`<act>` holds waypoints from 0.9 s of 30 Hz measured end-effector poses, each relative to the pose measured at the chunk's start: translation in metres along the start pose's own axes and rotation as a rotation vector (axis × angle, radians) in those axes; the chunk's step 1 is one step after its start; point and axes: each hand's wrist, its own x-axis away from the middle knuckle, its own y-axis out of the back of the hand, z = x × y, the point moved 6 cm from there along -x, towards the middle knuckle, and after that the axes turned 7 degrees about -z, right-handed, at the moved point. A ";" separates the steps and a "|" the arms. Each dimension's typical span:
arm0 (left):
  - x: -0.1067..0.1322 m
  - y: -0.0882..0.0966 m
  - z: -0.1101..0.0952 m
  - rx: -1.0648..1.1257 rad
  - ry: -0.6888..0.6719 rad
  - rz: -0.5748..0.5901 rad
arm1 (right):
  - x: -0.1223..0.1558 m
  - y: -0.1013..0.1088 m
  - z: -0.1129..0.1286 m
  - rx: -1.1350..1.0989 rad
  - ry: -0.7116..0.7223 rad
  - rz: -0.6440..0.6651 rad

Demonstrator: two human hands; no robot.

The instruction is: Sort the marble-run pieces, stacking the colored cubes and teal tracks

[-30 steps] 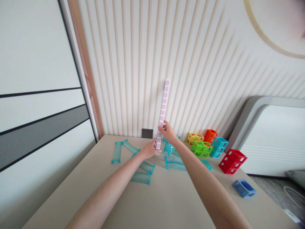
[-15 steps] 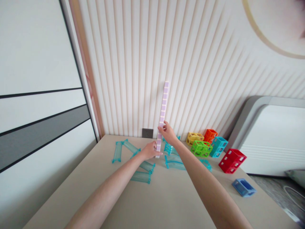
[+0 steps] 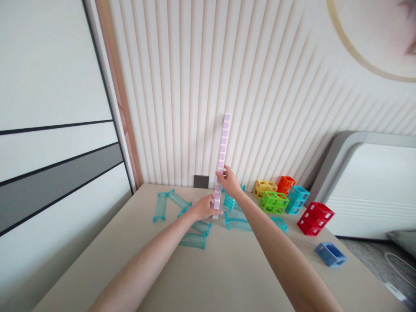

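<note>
Since the earlier frame the lilac block column has sunk a little, its top now lower against the slatted wall, and both hands have come down with it. The column stands near upright, its long axis vertical with the top leaning slightly right. Its foot is at the beige table, though contact there cannot be made out.

The left hand is closed round the lowest blocks. The right hand pinches the column just above, thumb and fingers together on it. Most of its length rises free above both grips.

Clear teal track pieces lie just left of the foot, and a curved teal track lies just right of it, both close to the base. Further right, well apart, sit the yellow, orange, green and teal cube frames, a red frame block and a blue frame block. A wall socket sits behind the column.
</note>
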 end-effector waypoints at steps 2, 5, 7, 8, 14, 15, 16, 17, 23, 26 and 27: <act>0.002 0.001 -0.001 -0.009 -0.003 0.002 | 0.001 0.000 0.000 -0.003 0.001 -0.003; 0.004 0.001 -0.004 -0.027 -0.008 0.003 | 0.003 0.000 0.002 -0.010 0.002 -0.004; 0.006 0.002 -0.006 -0.040 -0.014 -0.001 | 0.004 0.001 0.005 -0.020 0.002 -0.003; 0.006 0.002 -0.008 -0.047 -0.018 -0.006 | 0.005 0.002 0.007 -0.026 0.003 -0.004; 0.015 0.010 -0.030 -0.088 -0.054 -0.050 | 0.007 0.009 0.025 -0.070 0.036 -0.018; 0.019 0.012 -0.037 -0.086 -0.061 -0.052 | 0.008 0.012 0.030 -0.074 0.046 -0.025; 0.025 0.013 -0.043 -0.073 -0.066 -0.050 | 0.009 0.015 0.035 -0.076 0.056 -0.032; 0.034 0.014 -0.050 -0.052 -0.069 -0.046 | 0.012 0.019 0.041 -0.076 0.064 -0.035; 0.128 0.009 -0.079 0.265 0.031 0.021 | 0.067 0.040 0.074 -0.168 0.002 0.050; 0.183 -0.005 -0.082 0.407 0.115 0.091 | 0.121 0.039 0.080 -0.203 -0.101 0.167; 0.198 -0.010 -0.081 0.437 0.142 0.108 | 0.140 0.037 0.080 -0.211 -0.124 0.194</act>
